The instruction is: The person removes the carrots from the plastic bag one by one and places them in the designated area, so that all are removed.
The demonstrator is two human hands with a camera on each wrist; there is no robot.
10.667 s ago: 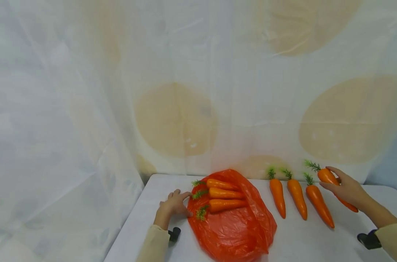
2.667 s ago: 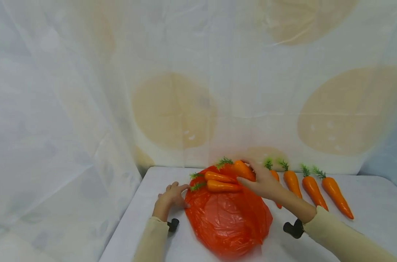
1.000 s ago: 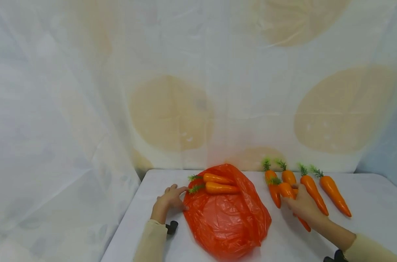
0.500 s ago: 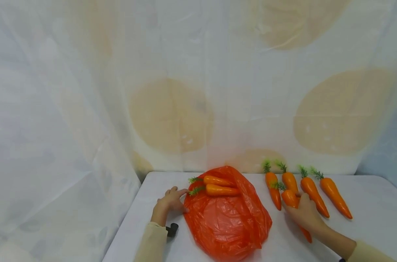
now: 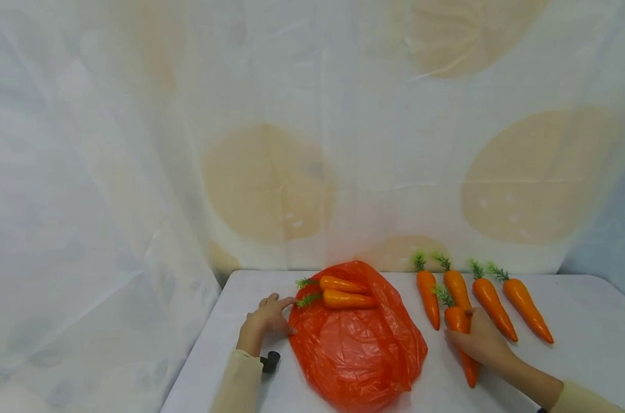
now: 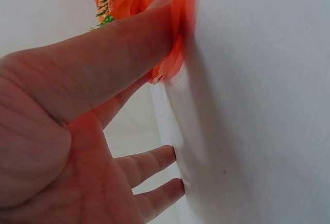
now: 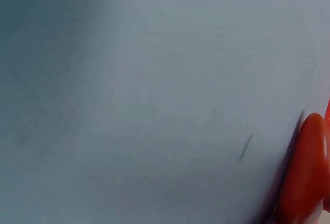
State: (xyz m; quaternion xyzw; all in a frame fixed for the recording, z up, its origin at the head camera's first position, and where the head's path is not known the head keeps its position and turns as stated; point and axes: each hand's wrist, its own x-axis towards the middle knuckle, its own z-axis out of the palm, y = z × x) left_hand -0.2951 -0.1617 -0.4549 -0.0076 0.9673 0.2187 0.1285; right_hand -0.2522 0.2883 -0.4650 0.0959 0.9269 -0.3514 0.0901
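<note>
My right hand [image 5: 483, 341] grips a carrot [image 5: 457, 320] with a green leafy top, low at the table, in front of the row of carrots. Its tapered end [image 7: 307, 167] shows at the right edge of the right wrist view. At the left, my left hand [image 5: 266, 320] touches the rim of a red plastic bag [image 5: 354, 355]. In the left wrist view its thumb [image 6: 129, 53] reaches into the red film, and the other fingers extend straight along the table. Two carrots [image 5: 348, 299] lie at the bag's mouth, leaves toward the left hand.
Several carrots [image 5: 493, 307] lie in a row on the white table [image 5: 591, 332], behind and right of the held one, tops toward the back. A patterned curtain [image 5: 395, 143] hangs behind the table and along its left side. A green leaf sliver [image 7: 246, 148] lies on the cloth.
One of the bag's three carrots has come out in my right hand, carried rightward to the table. Within the last second it shifted toward me and turned more upright in view. My left hand stayed put.
</note>
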